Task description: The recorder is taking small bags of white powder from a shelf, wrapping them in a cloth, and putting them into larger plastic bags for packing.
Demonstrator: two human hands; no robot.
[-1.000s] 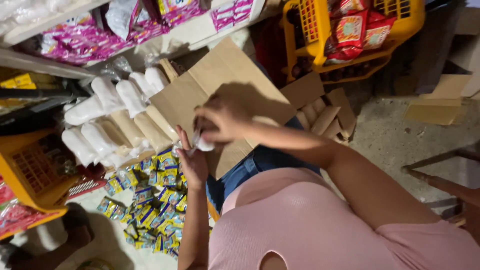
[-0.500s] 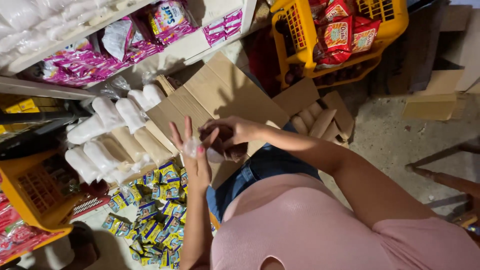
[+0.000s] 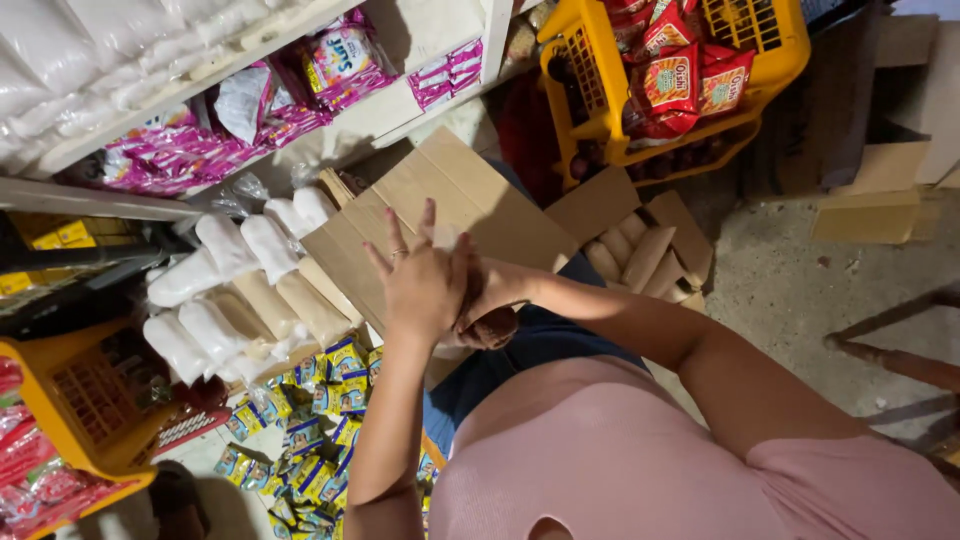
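Far to the left of the hands and lower down, a yellow crate sits on the floor, with a shelf of pink packets above it. Nearer, just left of the hands, long white bags lie in rows beside tan ones, and below them small blue and yellow packets are heaped on the floor beside the person's left forearm. The left hand is raised with its fingers spread wide, its palm against the right hand, which curls around a small dark brown thing; what that thing is cannot be told. Behind both hands lies an opened cardboard box. To the right of the hands, pale rolls fill another open carton, and above it a yellow basket holds red snack bags.
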